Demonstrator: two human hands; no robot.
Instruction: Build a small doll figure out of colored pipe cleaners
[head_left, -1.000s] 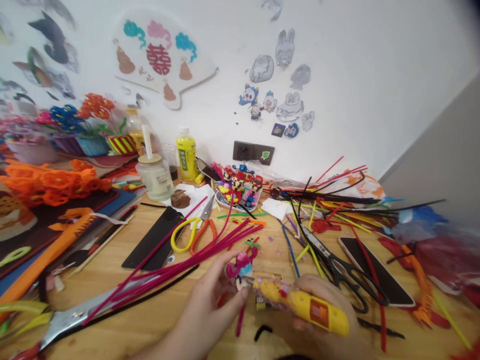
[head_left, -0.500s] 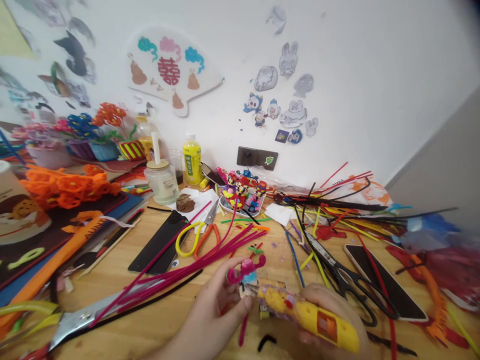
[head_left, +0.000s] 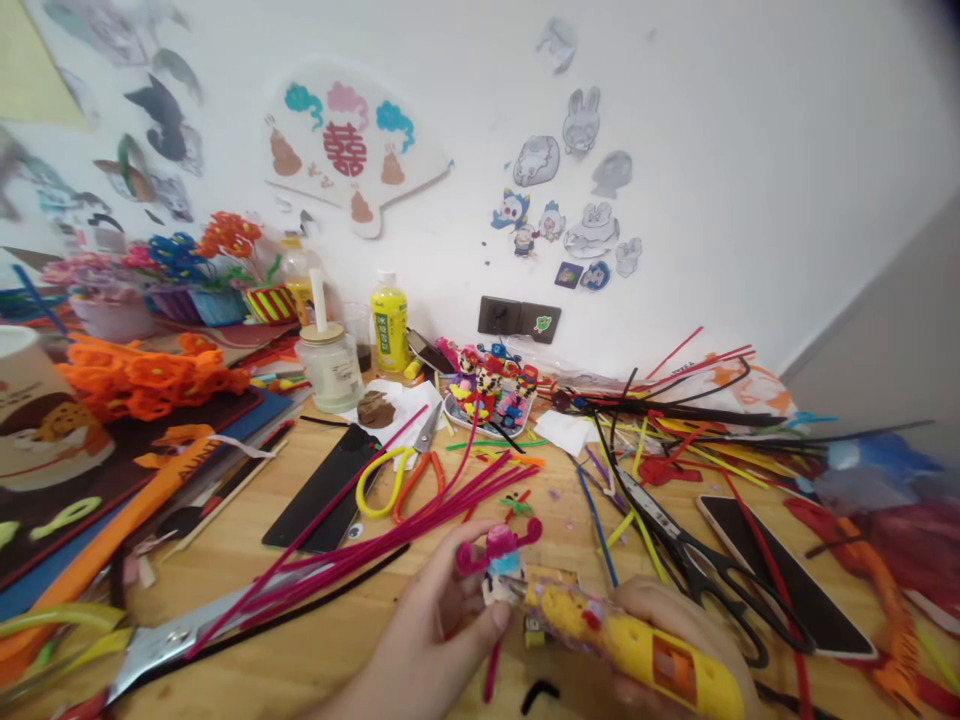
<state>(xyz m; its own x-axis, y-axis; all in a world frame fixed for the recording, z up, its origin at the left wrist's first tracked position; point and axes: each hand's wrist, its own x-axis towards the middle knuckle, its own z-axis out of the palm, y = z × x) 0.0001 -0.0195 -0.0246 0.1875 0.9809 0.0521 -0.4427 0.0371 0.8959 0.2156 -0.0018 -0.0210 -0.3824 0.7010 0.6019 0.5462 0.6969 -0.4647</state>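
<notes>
My left hand (head_left: 427, 635) pinches a small pipe-cleaner figure (head_left: 501, 565) with curling magenta arms and a blue body. My right hand (head_left: 679, 625) wraps around a yellow pen-shaped hot-glue tool (head_left: 630, 640), whose printed barrel has a square orange window. The tool's narrow tip reaches the lower side of the figure, with the contact partly hidden by my fingers. A bundle of magenta pipe cleaners (head_left: 390, 535) lies just left of my left hand.
Yellow-handled scissors (head_left: 394, 480) and black scissors (head_left: 720, 590) lie near my hands among scattered pipe cleaners. A black phone (head_left: 780, 570) is at right. A tray of finished figures (head_left: 487, 400), a jar (head_left: 330, 368) and a yellow bottle (head_left: 390, 325) stand along the wall.
The whole scene has shifted slightly right and down in view as my head moved. My hands stay together, with the same hold on the figure and the yellow tool.
</notes>
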